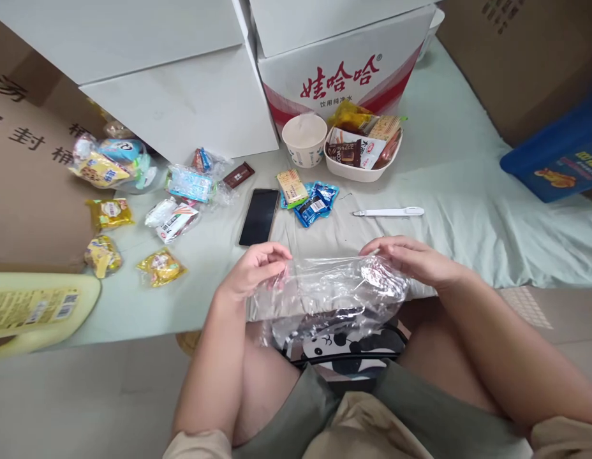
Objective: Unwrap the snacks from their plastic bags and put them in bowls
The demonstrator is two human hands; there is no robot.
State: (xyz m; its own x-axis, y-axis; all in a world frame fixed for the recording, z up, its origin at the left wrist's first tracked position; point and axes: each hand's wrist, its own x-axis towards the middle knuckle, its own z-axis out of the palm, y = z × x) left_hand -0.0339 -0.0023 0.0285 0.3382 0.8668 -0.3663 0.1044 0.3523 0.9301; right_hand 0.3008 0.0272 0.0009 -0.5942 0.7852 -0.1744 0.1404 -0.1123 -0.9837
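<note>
A clear plastic bag (325, 290) is stretched between both hands above my lap. My left hand (258, 268) pinches the bag's left top edge, fingers curled. At the right top edge my right hand (413, 258) grips the bag, fingers closed over the plastic. The bag hangs crumpled in front of my knees, and whatever is inside it I cannot make out. A black phone (259, 217) lies face up just beyond my left hand. Beyond my right hand lies a white pen-like tool (389, 211).
On a pale green cloth (449, 191) lie several snack packets (176, 220), blue packets (315, 203), a paper cup (304, 139) and a white bowl of snacks (363, 153). White boxes (191, 102) stand behind. A blue box (559, 159) sits right, a yellow item (37, 309) left.
</note>
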